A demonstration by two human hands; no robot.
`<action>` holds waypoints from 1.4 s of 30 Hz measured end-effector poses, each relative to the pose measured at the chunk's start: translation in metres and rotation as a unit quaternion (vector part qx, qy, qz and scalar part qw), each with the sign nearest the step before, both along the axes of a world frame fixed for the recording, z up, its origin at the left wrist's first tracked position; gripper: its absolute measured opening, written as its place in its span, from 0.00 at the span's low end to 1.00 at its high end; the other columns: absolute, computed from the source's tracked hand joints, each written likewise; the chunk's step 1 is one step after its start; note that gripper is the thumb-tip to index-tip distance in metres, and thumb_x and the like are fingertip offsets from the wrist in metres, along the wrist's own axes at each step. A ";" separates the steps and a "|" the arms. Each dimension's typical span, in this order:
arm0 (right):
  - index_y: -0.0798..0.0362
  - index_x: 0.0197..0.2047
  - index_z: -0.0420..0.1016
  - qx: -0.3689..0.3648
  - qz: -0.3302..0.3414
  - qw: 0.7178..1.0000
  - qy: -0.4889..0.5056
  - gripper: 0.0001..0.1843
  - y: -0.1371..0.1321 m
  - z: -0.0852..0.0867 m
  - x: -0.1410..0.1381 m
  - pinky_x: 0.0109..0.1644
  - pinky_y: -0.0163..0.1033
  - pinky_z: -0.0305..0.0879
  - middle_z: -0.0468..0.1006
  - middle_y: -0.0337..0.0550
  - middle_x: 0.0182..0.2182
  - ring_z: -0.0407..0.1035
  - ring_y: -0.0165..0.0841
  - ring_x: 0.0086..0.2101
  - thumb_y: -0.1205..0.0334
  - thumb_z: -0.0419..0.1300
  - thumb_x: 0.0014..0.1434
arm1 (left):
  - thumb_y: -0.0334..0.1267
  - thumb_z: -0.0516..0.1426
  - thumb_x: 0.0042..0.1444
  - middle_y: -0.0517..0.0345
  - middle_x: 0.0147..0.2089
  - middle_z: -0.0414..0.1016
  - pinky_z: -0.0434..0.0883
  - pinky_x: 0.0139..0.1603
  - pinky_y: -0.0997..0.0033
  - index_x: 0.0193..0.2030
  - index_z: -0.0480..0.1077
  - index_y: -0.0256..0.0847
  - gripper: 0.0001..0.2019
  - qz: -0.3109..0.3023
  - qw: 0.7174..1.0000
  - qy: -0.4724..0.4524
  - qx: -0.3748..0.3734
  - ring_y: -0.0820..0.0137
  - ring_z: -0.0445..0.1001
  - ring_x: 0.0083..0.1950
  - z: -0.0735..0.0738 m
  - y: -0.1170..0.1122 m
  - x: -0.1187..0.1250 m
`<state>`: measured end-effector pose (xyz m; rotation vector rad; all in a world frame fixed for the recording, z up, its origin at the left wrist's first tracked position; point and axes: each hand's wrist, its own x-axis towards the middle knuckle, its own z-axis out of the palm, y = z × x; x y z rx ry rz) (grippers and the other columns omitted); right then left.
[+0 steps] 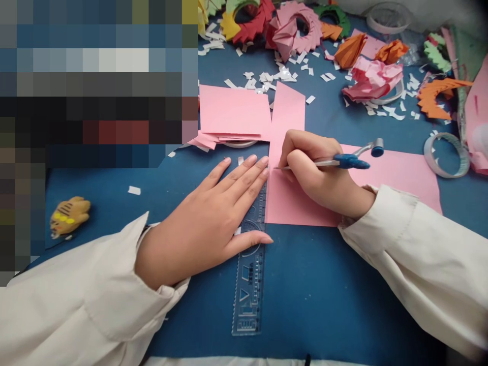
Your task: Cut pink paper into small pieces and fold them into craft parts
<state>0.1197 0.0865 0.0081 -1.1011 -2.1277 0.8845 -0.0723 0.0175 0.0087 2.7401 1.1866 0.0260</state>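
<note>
My left hand [213, 213] lies flat with its fingers stretched out, pressing on a clear plastic ruler [249, 284] with cut-out shapes. The ruler runs along the left edge of a pink paper sheet [396, 175]. Pinched in my right hand [316, 168] is a slim silver-and-blue pen-like tool [351, 161], whose thin tip points at the paper beside the ruler's edge. A second silver arm with a round blue end sticks up from the tool. A pink paper strip [290, 104] reaches up behind my right hand, which hides part of the sheet.
A stack of pink paper pieces [234, 109] lies beyond my left fingers. Folded paper rings [297, 30], orange folded pieces [438, 99], and white scraps [278, 76] cover the far side. A tape roll [447, 155] stands at right, a yellow figure [70, 216] at left. The upper left is pixelated.
</note>
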 end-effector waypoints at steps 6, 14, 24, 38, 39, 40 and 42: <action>0.52 0.22 0.57 -0.001 0.015 1.000 -0.011 0.12 0.002 0.001 -0.003 0.28 0.35 0.51 0.63 0.35 0.20 0.55 0.26 0.22 0.76 0.47 0.53 | 0.59 0.38 0.63 0.47 0.72 0.40 0.47 0.70 0.52 0.69 0.43 0.27 0.38 -0.008 1.000 0.006 0.024 0.58 0.42 0.72 -0.001 0.000 0.000; 0.52 0.23 0.56 0.009 0.028 0.999 -0.016 0.12 0.004 0.001 -0.003 0.27 0.35 0.50 0.62 0.35 0.20 0.54 0.26 0.22 0.76 0.46 0.53 | 0.58 0.39 0.64 0.47 0.71 0.42 0.48 0.69 0.52 0.69 0.44 0.28 0.37 -0.003 1.000 0.003 0.023 0.58 0.44 0.72 0.000 -0.001 0.000; 0.52 0.23 0.53 0.007 0.025 1.000 -0.008 0.12 0.004 -0.003 -0.004 0.28 0.35 0.50 0.60 0.35 0.20 0.53 0.25 0.22 0.75 0.46 0.55 | 0.58 0.40 0.64 0.47 0.71 0.41 0.47 0.70 0.51 0.68 0.45 0.28 0.37 -0.003 1.000 -0.010 0.009 0.57 0.43 0.72 0.000 0.000 0.000; 0.53 0.23 0.57 -0.006 0.027 1.000 0.010 0.12 0.005 -0.005 -0.004 0.28 0.34 0.51 0.61 0.35 0.21 0.54 0.24 0.23 0.76 0.46 0.55 | 0.58 0.42 0.63 0.46 0.71 0.41 0.47 0.70 0.51 0.69 0.43 0.27 0.38 -0.007 1.000 0.001 0.011 0.58 0.43 0.72 0.002 0.001 -0.001; 0.53 0.24 0.58 -0.030 0.025 0.999 0.034 0.12 0.005 -0.004 -0.004 0.28 0.34 0.52 0.62 0.34 0.21 0.56 0.24 0.23 0.76 0.46 0.55 | 0.58 0.42 0.63 0.46 0.71 0.42 0.48 0.70 0.51 0.68 0.44 0.27 0.38 -0.007 1.000 0.001 0.012 0.57 0.44 0.72 0.002 0.001 -0.001; 0.53 0.25 0.60 -0.061 0.022 0.996 0.060 0.12 0.005 -0.003 -0.004 0.28 0.33 0.53 0.62 0.34 0.20 0.57 0.24 0.23 0.75 0.46 0.56 | 0.59 0.42 0.63 0.46 0.71 0.43 0.49 0.69 0.51 0.68 0.46 0.26 0.38 -0.008 1.000 0.000 0.014 0.57 0.45 0.72 0.003 0.001 -0.001; 0.54 0.25 0.62 -0.125 0.009 0.988 0.093 0.13 0.005 0.004 -0.001 0.26 0.32 0.54 0.61 0.34 0.18 0.58 0.23 0.21 0.71 0.46 0.61 | 0.57 0.40 0.64 0.44 0.70 0.47 0.55 0.66 0.50 0.67 0.51 0.27 0.35 -0.007 0.999 -0.002 0.032 0.55 0.50 0.70 0.005 0.000 -0.002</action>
